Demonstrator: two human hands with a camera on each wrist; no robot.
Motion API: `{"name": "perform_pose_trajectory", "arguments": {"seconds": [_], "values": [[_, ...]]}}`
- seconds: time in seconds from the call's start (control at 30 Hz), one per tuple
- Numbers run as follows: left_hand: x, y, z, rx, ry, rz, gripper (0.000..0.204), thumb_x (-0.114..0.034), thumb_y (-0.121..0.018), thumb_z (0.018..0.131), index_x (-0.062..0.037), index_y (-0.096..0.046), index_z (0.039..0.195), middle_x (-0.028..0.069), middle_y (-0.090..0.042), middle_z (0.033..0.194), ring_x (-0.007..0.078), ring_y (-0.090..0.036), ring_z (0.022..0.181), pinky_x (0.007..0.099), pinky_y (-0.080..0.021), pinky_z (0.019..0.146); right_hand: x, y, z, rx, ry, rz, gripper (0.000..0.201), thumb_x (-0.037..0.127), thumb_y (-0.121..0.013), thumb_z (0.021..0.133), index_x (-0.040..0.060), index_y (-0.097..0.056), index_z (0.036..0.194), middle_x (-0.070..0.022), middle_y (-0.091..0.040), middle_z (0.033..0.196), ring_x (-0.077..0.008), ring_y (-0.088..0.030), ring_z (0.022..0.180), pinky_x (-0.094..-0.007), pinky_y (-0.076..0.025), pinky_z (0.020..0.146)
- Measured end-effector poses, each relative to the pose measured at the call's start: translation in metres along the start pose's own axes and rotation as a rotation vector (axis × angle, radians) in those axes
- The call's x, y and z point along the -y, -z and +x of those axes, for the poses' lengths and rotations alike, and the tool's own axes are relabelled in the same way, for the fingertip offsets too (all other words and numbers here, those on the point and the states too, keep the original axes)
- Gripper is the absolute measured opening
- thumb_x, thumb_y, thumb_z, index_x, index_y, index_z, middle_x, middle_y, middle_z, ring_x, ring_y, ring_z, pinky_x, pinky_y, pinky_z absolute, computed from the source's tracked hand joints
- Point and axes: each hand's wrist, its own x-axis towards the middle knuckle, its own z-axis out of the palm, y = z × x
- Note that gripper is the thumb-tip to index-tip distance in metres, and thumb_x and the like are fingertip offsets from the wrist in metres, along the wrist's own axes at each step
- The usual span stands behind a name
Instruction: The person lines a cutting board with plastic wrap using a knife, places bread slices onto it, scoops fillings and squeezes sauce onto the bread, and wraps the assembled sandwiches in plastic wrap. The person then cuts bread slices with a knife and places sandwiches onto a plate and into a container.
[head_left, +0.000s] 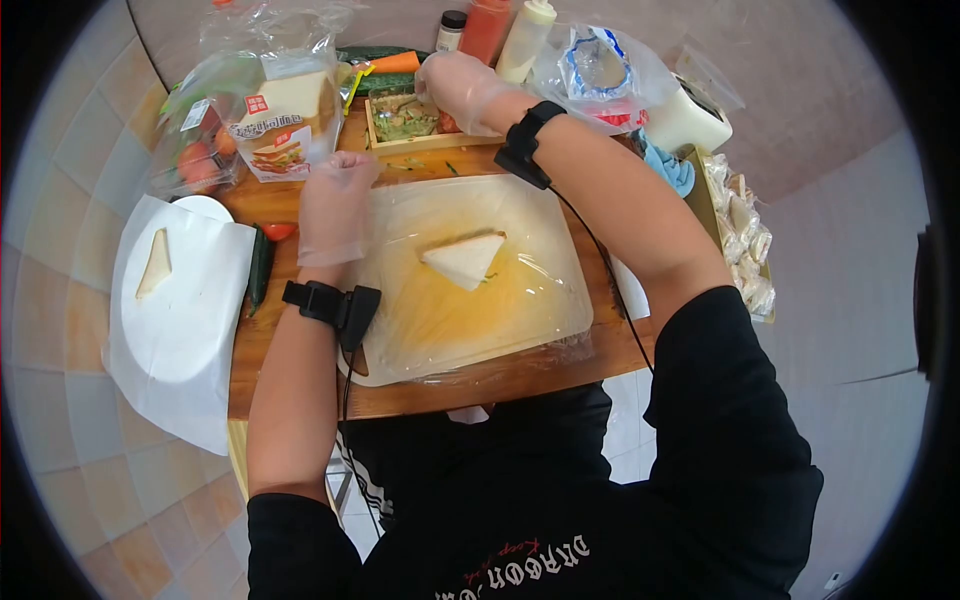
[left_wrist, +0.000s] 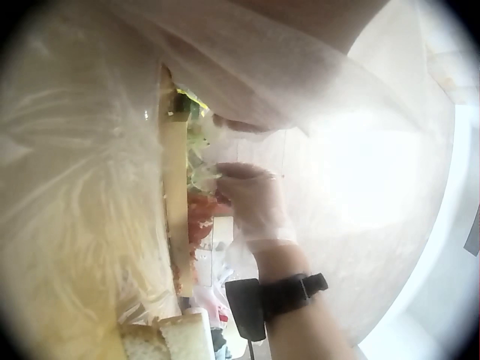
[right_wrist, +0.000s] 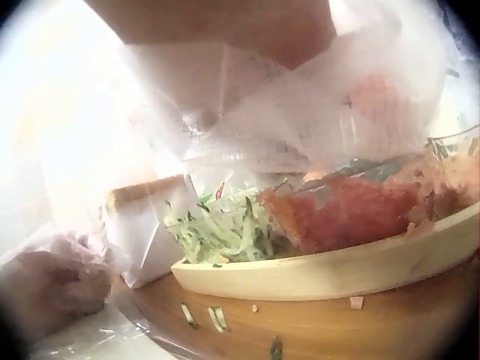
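My right hand (head_left: 458,88), in a clear plastic glove, reaches over a light wooden tray (right_wrist: 315,276) at the back of the table. Its fingertips pinch at pale green shredded cucumber (left_wrist: 201,174) in the tray. Beside the shreds lie pinkish-red slices (right_wrist: 345,210). My gloved left hand (head_left: 338,190) hovers near the cutting board's back left corner, fingers loosely curled, nothing seen in it. A triangular piece of white bread (head_left: 465,262) lies mid-board, a few green bits at its edge. Plastic film covers the yellow-stained cutting board (head_left: 540,315).
Bagged sliced bread (head_left: 290,110) and bagged tomatoes (head_left: 200,165) stand at back left. White paper (head_left: 190,400) with another bread triangle (head_left: 155,262) lies left, near a cucumber (head_left: 261,270). Squeeze bottles (head_left: 527,40) stand behind the tray; a box of wrapped pieces (head_left: 740,235) is at right.
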Motion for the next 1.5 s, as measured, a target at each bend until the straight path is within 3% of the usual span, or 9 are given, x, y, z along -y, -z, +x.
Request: {"name": "perform_pose_trajectory", "arguments": {"seconds": [0.27,0.33,0.4,0.67,0.77,0.97,1.03,1.13,1.5], "values": [[0.004,0.004,0.002,-0.009,-0.052,0.063,0.025,-0.024,-0.071,0.091,0.0006,-0.074,0.095,0.0056,-0.073,0.080,0.0131,-0.066,0.074,0.0304,-0.052,0.071,-0.003,-0.001,0.001,0.015,-0.042,0.238,0.012,0.006,-0.068,0.093,-0.0035,-0.073,0.097,-0.0158,-0.072,0.079,-0.0285,-0.068,0.062,-0.0377,-0.056,0.061],[0.000,0.002,0.001,-0.001,-0.018,0.065,0.025,-0.024,-0.070,0.092,0.0006,-0.074,0.095,0.0063,-0.073,0.079,0.0140,-0.066,0.073,0.0311,-0.052,0.071,-0.002,0.000,-0.002,0.018,-0.029,0.232,0.013,0.008,-0.068,0.094,-0.0036,-0.074,0.099,-0.0177,-0.072,0.083,-0.0288,-0.067,0.068,-0.0394,-0.056,0.068],[-0.006,0.002,-0.002,-0.008,-0.007,0.071,0.026,-0.024,-0.069,0.092,0.0008,-0.074,0.096,0.0066,-0.072,0.079,0.0138,-0.066,0.073,0.0313,-0.052,0.071,-0.004,-0.002,-0.002,0.002,-0.103,0.240,0.014,0.008,-0.072,0.090,-0.0003,-0.076,0.101,-0.0209,-0.075,0.097,-0.0346,-0.072,0.095,-0.0409,-0.055,0.086],[-0.007,0.001,-0.003,-0.012,0.002,0.054,0.027,-0.024,-0.067,0.093,0.0016,-0.073,0.097,0.0077,-0.072,0.078,0.0144,-0.065,0.072,0.0324,-0.052,0.070,-0.014,0.009,-0.006,0.006,-0.100,0.354,0.014,0.007,-0.074,0.091,-0.0043,-0.075,0.099,-0.0152,-0.072,0.085,-0.0253,-0.068,0.082,-0.0360,-0.054,0.077],[-0.007,0.002,-0.004,0.012,0.024,0.029,0.020,-0.019,-0.071,0.095,0.0013,-0.071,0.098,-0.0011,-0.067,0.083,0.0065,-0.057,0.076,0.0256,-0.047,0.070,-0.018,0.012,-0.010,0.010,-0.032,0.357,0.014,0.007,-0.074,0.093,-0.0052,-0.074,0.099,-0.0137,-0.071,0.083,-0.0237,-0.067,0.080,-0.0355,-0.053,0.077],[-0.006,0.002,-0.003,0.025,0.017,0.037,0.021,-0.020,-0.070,0.096,0.0010,-0.070,0.097,-0.0021,-0.066,0.082,0.0055,-0.055,0.073,0.0252,-0.046,0.067,-0.016,0.019,-0.020,-0.058,0.053,0.213,0.010,0.004,-0.072,0.094,-0.0039,-0.075,0.098,-0.0193,-0.074,0.089,-0.0312,-0.071,0.085,-0.0385,-0.055,0.081],[-0.007,0.002,-0.002,-0.001,0.013,0.047,0.025,-0.022,-0.067,0.094,0.0014,-0.073,0.098,0.0090,-0.071,0.076,0.0147,-0.065,0.071,0.0329,-0.052,0.069,-0.016,0.023,-0.022,-0.115,0.098,0.093,0.010,0.003,-0.072,0.092,-0.0039,-0.075,0.099,-0.0224,-0.074,0.093,-0.0360,-0.072,0.090,-0.0401,-0.055,0.084],[-0.008,0.002,-0.003,0.000,0.016,0.049,0.024,-0.022,-0.067,0.093,0.0014,-0.073,0.098,0.0084,-0.071,0.076,0.0142,-0.064,0.070,0.0327,-0.051,0.068,-0.015,0.027,-0.021,-0.145,0.032,0.075,0.013,0.012,-0.073,0.091,0.0022,-0.077,0.099,-0.0224,-0.073,0.098,-0.0408,-0.069,0.096,-0.0429,-0.055,0.087],[-0.010,0.003,-0.005,-0.017,-0.017,0.075,0.024,-0.022,-0.068,0.092,0.0009,-0.072,0.098,0.0092,-0.071,0.077,0.0152,-0.065,0.071,0.0329,-0.051,0.069,0.005,0.035,-0.023,-0.306,0.103,0.072,0.014,0.006,-0.069,0.094,-0.0029,-0.075,0.103,-0.0232,-0.073,0.100,-0.0393,-0.070,0.096,-0.0425,-0.055,0.088]]}}
